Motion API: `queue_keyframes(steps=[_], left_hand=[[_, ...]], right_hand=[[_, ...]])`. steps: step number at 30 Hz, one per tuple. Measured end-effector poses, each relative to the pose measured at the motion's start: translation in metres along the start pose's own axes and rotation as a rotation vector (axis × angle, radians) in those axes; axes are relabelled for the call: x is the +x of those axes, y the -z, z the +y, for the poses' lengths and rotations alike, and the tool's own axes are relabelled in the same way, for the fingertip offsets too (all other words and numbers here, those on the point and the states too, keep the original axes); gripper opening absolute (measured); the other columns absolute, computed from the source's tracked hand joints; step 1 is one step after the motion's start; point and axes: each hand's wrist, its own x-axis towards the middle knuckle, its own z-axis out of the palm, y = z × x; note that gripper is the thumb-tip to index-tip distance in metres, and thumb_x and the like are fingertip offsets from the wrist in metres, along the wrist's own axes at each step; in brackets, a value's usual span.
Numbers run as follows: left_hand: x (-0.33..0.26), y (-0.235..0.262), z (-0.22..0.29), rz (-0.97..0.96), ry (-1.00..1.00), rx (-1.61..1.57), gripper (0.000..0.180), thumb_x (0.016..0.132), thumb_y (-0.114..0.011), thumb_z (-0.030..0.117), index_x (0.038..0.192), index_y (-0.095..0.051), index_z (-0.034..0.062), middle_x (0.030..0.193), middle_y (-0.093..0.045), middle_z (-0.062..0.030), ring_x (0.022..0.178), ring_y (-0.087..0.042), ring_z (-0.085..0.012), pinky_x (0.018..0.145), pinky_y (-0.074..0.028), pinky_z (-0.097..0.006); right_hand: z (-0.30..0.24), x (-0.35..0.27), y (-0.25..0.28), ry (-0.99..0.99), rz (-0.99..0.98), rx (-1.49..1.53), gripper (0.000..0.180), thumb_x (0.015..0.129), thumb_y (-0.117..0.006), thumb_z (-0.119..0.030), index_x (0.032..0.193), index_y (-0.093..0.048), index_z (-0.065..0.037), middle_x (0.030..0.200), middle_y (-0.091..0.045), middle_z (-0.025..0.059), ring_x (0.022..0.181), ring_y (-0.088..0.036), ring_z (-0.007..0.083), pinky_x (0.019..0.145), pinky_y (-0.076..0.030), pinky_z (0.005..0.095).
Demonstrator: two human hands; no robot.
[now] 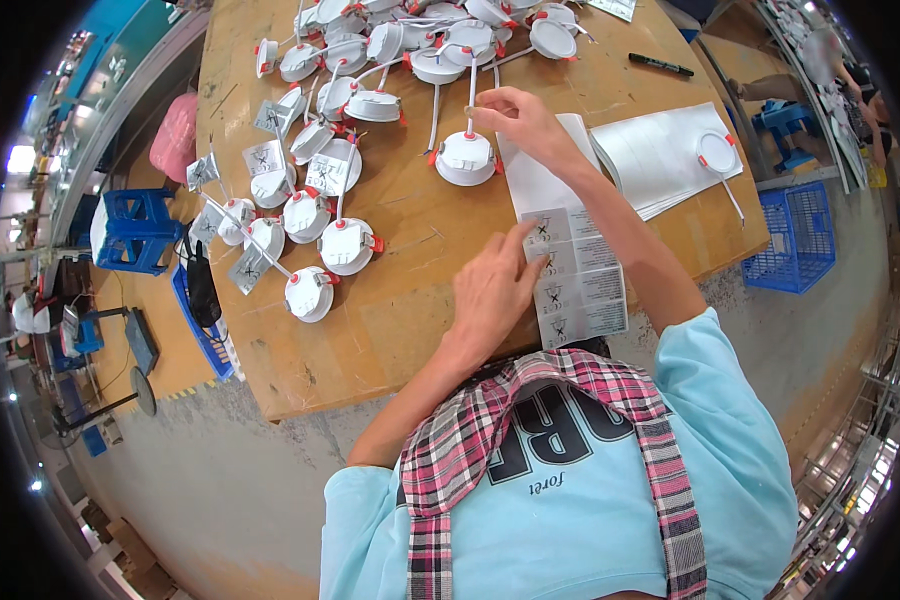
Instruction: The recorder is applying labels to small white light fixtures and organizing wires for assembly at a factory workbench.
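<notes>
A round white downlight (465, 160) with red clips stands on the table, its white cable (472, 85) rising from a red fitting. My right hand (523, 120) is closed, pinching that cable between thumb and fingers just above the light. Lower down, a strip of silver printed labels (578, 290) lies along the table's near edge, its white backing (545, 170) running up beneath my right forearm. My left hand (490, 290) rests at the strip's left edge, thumb and index finger apart and touching the labels; its other fingers are partly hidden.
Many similar downlights (385, 42) crowd the table's far side, and several with silver labels on their cables (265, 238) stand at left. A stack of silver sheets (660, 165) bears one flat light (716, 152). A black marker (661, 65) lies at far right; a blue crate (792, 240) sits beyond the edge.
</notes>
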Motion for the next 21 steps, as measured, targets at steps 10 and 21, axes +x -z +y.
queue_keyframes(steps=[10,21], left_hand=[[0.066,0.024,-0.047,0.359,-0.301,0.39,0.048,0.079,-0.07,0.013,0.124,-0.055,0.0094,0.128,-0.049,-0.0147,0.119,-0.046,-0.0327,0.101,-0.034,-0.042],[0.013,0.02,-0.02,0.072,0.139,-0.356,0.045,0.088,-0.062,0.009,0.128,-0.044,-0.0023,0.11,-0.061,-0.0194,0.093,-0.064,-0.0295,0.079,-0.051,-0.036]], right_hand=[[0.007,0.006,-0.006,-0.017,-0.233,0.274,0.025,0.09,-0.061,-0.018,0.105,-0.064,0.002,0.089,-0.065,0.0043,0.075,-0.058,0.0076,0.066,-0.048,0.0231],[-0.005,-0.118,0.042,0.147,0.278,-0.168,0.015,0.089,-0.059,-0.009,0.1,-0.065,-0.001,0.088,-0.067,0.0106,0.077,-0.063,0.0191,0.069,-0.05,0.0293]])
